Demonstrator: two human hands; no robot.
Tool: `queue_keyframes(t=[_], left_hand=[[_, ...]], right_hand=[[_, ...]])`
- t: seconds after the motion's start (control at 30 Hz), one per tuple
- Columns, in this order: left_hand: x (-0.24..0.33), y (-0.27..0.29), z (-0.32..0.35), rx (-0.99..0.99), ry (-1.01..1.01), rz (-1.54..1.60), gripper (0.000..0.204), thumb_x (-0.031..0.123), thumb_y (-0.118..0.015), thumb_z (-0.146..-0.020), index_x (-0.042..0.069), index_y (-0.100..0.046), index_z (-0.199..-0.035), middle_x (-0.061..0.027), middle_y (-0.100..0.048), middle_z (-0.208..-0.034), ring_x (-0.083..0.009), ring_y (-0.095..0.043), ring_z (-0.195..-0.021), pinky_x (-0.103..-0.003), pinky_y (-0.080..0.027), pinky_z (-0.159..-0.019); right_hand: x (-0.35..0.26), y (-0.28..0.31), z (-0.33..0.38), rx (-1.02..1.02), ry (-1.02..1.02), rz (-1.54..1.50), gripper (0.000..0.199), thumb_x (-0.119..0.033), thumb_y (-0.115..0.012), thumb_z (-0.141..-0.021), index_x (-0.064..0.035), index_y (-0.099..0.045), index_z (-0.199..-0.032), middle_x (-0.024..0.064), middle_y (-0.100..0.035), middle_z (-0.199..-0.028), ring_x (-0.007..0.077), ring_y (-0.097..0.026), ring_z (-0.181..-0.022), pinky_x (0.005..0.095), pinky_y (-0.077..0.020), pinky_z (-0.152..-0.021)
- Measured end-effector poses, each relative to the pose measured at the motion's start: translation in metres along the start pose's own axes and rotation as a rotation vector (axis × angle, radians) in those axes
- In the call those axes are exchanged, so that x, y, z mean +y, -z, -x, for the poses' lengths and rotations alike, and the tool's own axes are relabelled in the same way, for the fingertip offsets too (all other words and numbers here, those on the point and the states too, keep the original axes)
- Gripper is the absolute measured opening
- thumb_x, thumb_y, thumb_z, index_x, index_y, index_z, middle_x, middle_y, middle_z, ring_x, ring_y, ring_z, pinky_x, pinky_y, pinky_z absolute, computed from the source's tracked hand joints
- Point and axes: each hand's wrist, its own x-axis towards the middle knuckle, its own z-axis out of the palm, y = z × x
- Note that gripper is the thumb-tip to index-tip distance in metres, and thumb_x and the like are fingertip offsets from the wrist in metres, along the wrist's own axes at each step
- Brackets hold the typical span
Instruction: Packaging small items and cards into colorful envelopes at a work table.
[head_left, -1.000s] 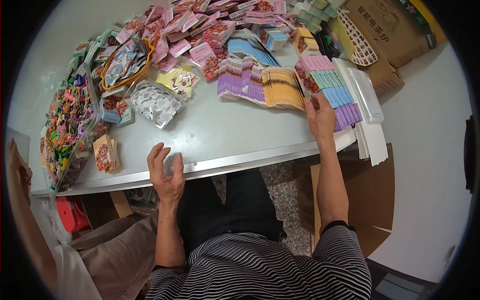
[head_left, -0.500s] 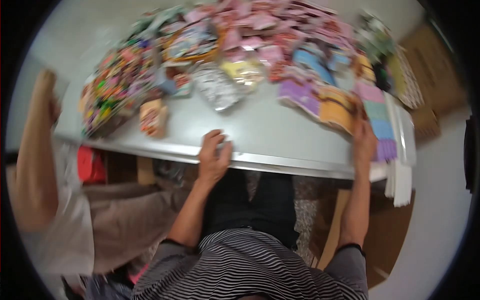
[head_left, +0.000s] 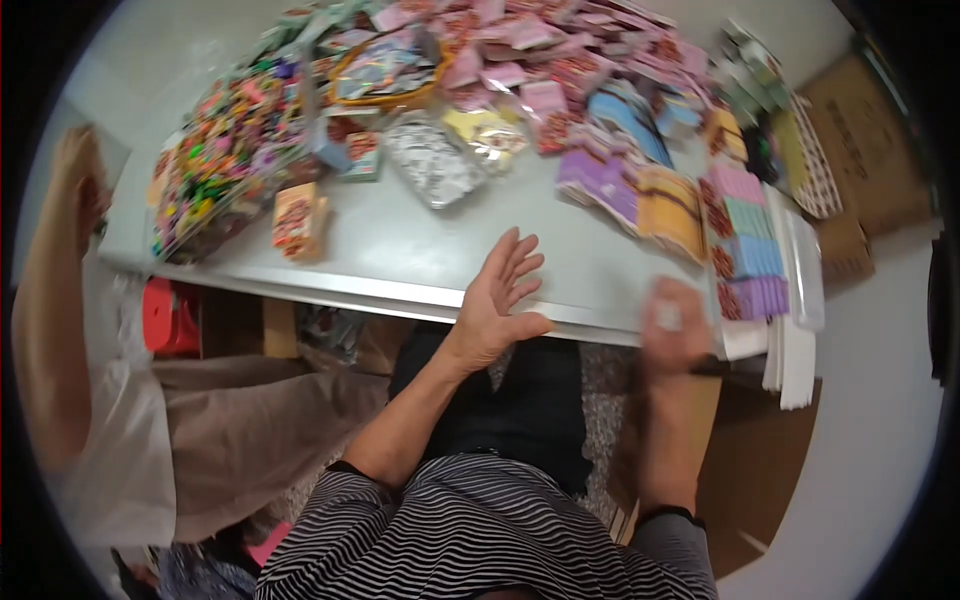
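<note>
Over the front edge of the white table [head_left: 400,262], my left hand [head_left: 497,292] is open with nothing in it, thumb out and fingers spread. My right hand [head_left: 674,325] is at the table edge further right, smeared by motion; I cannot tell whether it holds anything. Beyond it lie fanned stacks of orange packets [head_left: 670,208] and purple packets [head_left: 600,180]. Just to its right stand rows of purple packets [head_left: 757,297], blue packets [head_left: 757,256], green packets [head_left: 750,217] and pink packets [head_left: 738,184].
Many pink packets [head_left: 520,35] heap at the back. A clear bag of colourful small pieces [head_left: 235,150] sits left, near a small orange pack [head_left: 298,222] and a silver-white bag [head_left: 432,160]. Another person's arm [head_left: 55,300] is at far left. Cardboard boxes [head_left: 865,140] stand right.
My right hand has come away from the orange packets, moving left and toward me. My left hand has shifted right, and its fingers have spread from a curled pose.
</note>
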Motion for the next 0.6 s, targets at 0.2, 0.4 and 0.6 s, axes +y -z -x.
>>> queue_keyframes(t=[0.2,0.4,0.6], left_hand=[[-0.009,-0.006,0.0,-0.008,0.166,0.062,0.102,0.009,-0.086,-0.073,-0.004,-0.026,-0.155,-0.0175,-0.042,-0.154,-0.0305,-0.045,-0.141,-0.044,-0.038,-0.117],[-0.006,0.031,0.02,-0.075,0.263,0.24,0.091,0.019,-0.084,-0.077,-0.006,-0.036,-0.151,-0.0131,-0.06,-0.133,-0.0241,-0.061,-0.123,-0.038,-0.049,-0.107],[-0.007,0.044,0.036,-0.169,0.382,0.505,0.098,0.036,-0.09,-0.07,-0.005,-0.042,-0.145,-0.0158,-0.062,-0.126,-0.0309,-0.067,-0.113,-0.041,-0.057,-0.097]], right_hand=[[-0.071,-0.046,0.054,-0.12,-0.006,-0.263,0.033,-0.002,-0.081,-0.073,-0.0044,-0.07,-0.104,0.0099,-0.07,-0.09,0.0288,-0.069,-0.078,0.0367,-0.0576,-0.068],[-0.089,-0.027,0.046,-0.483,-0.135,-0.628,0.042,-0.011,-0.086,-0.072,-0.0029,-0.07,-0.111,0.0116,-0.068,-0.107,0.0293,-0.068,-0.092,0.038,-0.058,-0.077],[-0.062,-0.028,0.031,-0.565,-0.306,-0.709,0.065,-0.011,-0.084,-0.076,-0.0077,-0.059,-0.136,0.0178,-0.05,-0.145,0.0294,-0.056,-0.126,0.0412,-0.05,-0.1]])
